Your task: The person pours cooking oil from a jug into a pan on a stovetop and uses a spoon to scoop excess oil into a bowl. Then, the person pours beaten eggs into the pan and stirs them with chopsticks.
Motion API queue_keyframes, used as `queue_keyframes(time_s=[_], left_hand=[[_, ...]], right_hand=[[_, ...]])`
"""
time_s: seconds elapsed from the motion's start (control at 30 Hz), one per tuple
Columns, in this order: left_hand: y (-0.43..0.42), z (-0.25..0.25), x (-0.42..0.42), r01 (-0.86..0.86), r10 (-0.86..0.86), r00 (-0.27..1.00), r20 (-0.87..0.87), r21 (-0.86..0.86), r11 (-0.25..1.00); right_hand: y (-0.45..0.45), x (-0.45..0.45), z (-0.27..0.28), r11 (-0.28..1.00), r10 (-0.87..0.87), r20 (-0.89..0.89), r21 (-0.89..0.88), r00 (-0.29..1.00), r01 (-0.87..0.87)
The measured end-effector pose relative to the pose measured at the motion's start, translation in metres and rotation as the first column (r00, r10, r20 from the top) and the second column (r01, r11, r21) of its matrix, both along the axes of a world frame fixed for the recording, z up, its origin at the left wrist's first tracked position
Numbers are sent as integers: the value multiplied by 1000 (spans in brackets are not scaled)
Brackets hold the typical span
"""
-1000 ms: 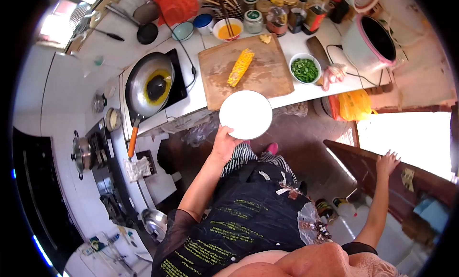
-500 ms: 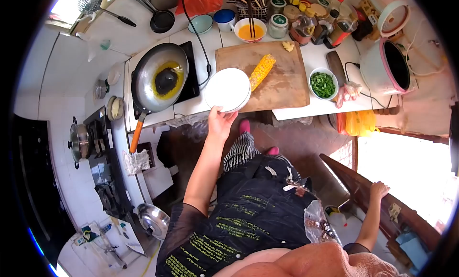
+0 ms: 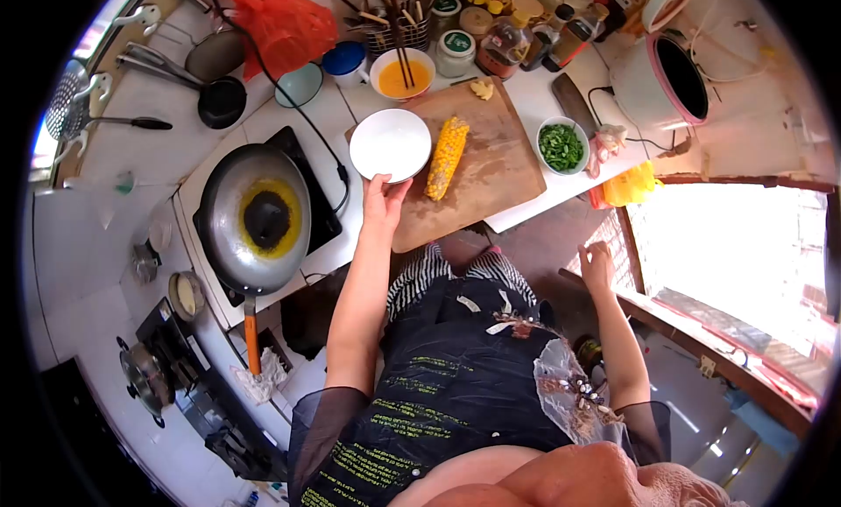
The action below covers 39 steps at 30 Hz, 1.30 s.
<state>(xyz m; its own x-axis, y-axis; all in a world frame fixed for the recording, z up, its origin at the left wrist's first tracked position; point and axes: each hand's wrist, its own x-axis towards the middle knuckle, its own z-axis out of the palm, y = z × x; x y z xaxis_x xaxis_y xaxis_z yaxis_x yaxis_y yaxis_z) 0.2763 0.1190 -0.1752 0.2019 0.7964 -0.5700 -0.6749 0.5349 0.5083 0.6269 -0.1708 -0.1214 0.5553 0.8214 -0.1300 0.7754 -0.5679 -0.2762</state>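
My left hand (image 3: 383,202) grips the near rim of a white bowl (image 3: 391,145), which shows plain white inside. The bowl is over the left side of the wooden cutting board (image 3: 499,170). Just to its right, a yellow corn cob (image 3: 448,158) lies on the board. A small piece of ginger (image 3: 482,88) rests at the board's far edge. My right hand (image 3: 597,266) is in the air by the wooden door edge, fingers curled, with nothing visible in it. On the left, a wok (image 3: 293,196) with yellow oil in its bottom sits on the black cooktop (image 3: 326,222).
Behind the board stand a bowl of beaten egg (image 3: 419,76) with chopsticks, a blue-lidded mug (image 3: 344,60) and several jars. Right of it are a bowl of chopped greens (image 3: 561,146), a cleaver (image 3: 574,100) and a rice cooker (image 3: 644,82). The wok handle (image 3: 252,336) projects past the counter edge.
My right hand has come off the wooden door edge and moved forward and left. The view has turned and shifted; my left hand still holds the bowl, now farther from the board's near edge.
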Motion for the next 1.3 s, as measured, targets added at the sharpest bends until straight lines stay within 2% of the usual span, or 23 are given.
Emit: queue_keyframes(time_s=[0.03,0.1,0.17,0.3,0.4,0.47,0.57,0.6,0.67,0.7,0.73,0.8,0.83,0.87,0.9,0.93,0.97,1.1,1.13,1.17,1.2,1.27,1.3], left_hand=[[0,-2,-1,-6,5,1000,-2,-10,1000],[1,7,7,-5,6,1000,-21,6,1000],[-3,7,6,-3,5,998,-69,40,999],[-24,5,13,-71,87,988,-128,118,990],[-48,21,12,-155,155,987,-32,-13,988],[-77,40,26,-228,220,966,-139,-52,972],[-127,49,43,15,-19,981,-193,-26,1000],[-137,54,56,5,-12,979,-202,-32,999],[-148,83,97,289,-269,932,-244,48,956],[-150,98,119,368,-336,897,-285,65,928],[-151,113,139,445,-399,856,-327,77,892],[-149,128,176,622,-516,752,-410,185,760],[-146,134,198,670,-534,723,-438,258,696],[-140,133,219,750,-551,649,-525,317,581],[-136,143,242,771,-573,634,-519,366,522],[-130,155,267,766,-331,638,-696,526,370],[-126,162,291,763,-42,638,-769,624,168],[-116,163,353,726,91,678,-729,684,69],[-110,166,356,818,-157,574,-803,560,131],[-107,168,358,900,-399,433,-808,409,150],[-106,170,358,905,-409,420,-810,406,124],[-104,183,357,928,-656,365,-661,199,316],[-103,152,362,875,-606,482,-633,312,370]], right_hand=[[11,9,-7,997,-69,-71,11,995,70],[31,47,-26,984,-12,-9,179,1000,13],[63,74,-19,989,-14,159,148,987,-9],[112,135,-12,982,15,172,182,985,-47],[141,172,-8,987,82,247,115,966,-114],[153,182,-9,986,131,265,64,955,-153],[157,194,-23,910,357,453,28,817,-414],[161,206,-32,907,367,443,26,818,-421],[168,228,-41,923,358,349,5,866,-384],[168,228,-28,931,290,235,157,928,-330],[165,226,-3,932,287,231,158,930,-327],[149,225,41,971,85,-284,238,955,-15],[140,229,46,912,139,-473,403,870,73],[132,221,66,910,132,-475,405,870,82],[126,202,101,879,125,-607,435,785,196],[121,187,130,839,132,-722,446,679,311],[117,180,146,832,125,-723,449,680,325],[95,174,180,778,238,-855,451,460,437],[89,177,184,727,297,-883,456,365,513],[81,185,187,715,265,-887,443,377,540],[75,191,187,658,208,-873,459,441,597],[63,204,181,568,60,-861,445,504,692],[57,209,180,559,-15,-871,399,491,726]])
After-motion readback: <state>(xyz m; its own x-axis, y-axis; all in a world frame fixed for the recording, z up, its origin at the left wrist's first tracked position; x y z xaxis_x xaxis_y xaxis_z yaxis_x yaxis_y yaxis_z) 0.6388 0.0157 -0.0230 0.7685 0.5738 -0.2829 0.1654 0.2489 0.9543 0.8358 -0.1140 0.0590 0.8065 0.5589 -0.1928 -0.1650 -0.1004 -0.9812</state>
